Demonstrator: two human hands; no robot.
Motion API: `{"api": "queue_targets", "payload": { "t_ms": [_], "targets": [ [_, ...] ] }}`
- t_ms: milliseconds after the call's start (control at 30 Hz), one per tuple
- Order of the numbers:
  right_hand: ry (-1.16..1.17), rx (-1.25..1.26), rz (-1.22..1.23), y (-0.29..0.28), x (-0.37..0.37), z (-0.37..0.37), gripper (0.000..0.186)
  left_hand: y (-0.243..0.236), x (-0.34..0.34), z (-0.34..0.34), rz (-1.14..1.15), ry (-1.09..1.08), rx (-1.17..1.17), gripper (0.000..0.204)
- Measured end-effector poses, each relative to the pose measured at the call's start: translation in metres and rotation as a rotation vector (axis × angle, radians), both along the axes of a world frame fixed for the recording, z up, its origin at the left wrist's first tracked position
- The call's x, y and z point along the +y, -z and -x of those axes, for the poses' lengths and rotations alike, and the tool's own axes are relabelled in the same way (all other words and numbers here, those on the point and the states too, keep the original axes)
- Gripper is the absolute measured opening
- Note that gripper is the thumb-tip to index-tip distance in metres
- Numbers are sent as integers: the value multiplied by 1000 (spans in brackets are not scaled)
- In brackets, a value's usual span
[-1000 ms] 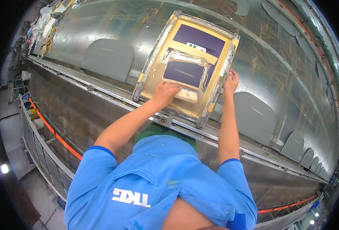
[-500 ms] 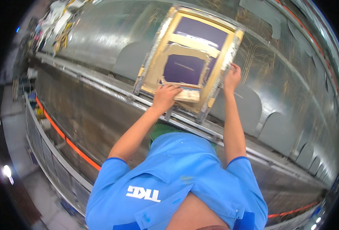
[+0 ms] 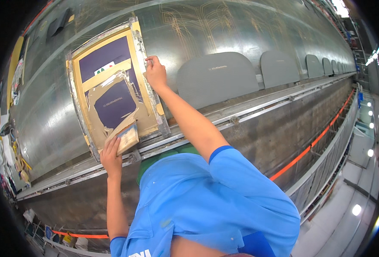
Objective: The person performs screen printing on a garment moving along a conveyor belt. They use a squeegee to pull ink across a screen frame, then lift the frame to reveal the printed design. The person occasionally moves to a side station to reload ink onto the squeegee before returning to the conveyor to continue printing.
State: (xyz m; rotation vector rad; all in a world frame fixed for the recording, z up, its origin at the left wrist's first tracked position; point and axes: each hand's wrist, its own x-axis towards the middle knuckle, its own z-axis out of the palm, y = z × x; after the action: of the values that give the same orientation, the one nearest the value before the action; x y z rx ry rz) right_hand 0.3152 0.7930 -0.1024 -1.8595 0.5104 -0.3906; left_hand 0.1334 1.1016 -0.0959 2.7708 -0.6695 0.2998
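A screen printing frame (image 3: 72, 81) lies on the long metal table, its inner edges lined with yellow tape. Purple mesh (image 3: 114, 105) shows in the middle, ringed by brown tape and smears of pale ink. At the frame's near end, my left hand (image 3: 111, 156) is closed on a squeegee (image 3: 128, 139) with a wooden handle; the squeegee sits tilted over the mesh. My right hand (image 3: 156, 73) grips the frame's right rail, fingers curled over its outer edge. What lies beneath the frame is mostly hidden.
Right of the frame, several rounded grey panels (image 3: 219, 79) lie in a row along the table (image 3: 189, 40). A metal rail (image 3: 236, 120) runs along the near edge. Cloths and clutter (image 3: 16, 158) are at the far left. An orange strip (image 3: 311, 147) runs below the table.
The view has swung round. Frame, squeegee and both hands now appear farther left. The grey panel seen left of the frame no longer shows there. Both hands keep their holds.
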Motion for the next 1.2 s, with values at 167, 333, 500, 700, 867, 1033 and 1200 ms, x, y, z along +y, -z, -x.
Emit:
{"api": "queue_targets", "payload": {
  "t_ms": [167, 333, 500, 700, 867, 1033, 1200],
  "targets": [
    [-2, 31, 5, -12, 8, -7, 16, -3, 3, -28, -22, -24, -27, 55],
    [-34, 38, -25, 4, 2, -3, 16, -51, -18, -154, -85, -246, 307, 49],
    [-84, -29, -54, 29, 31, -6, 15, -48, -8, -189, -131, -319, 268, 48],
    [8, -223, -47, 10, 138, -37, 18, -32, 115, -119, -71, 48, -64, 52],
    [3, -93, 36, -25, 152, -12, 17, -64, 129, -112, -8, -1, 14, 48],
    [-16, -75, 38, -22, 165, -1, 17, -92, 125, -192, -78, -138, 154, 42],
    [5, -54, 35, -15, 151, -12, 18, -69, 113, -158, -47, -48, 79, 43]
  ]
}}
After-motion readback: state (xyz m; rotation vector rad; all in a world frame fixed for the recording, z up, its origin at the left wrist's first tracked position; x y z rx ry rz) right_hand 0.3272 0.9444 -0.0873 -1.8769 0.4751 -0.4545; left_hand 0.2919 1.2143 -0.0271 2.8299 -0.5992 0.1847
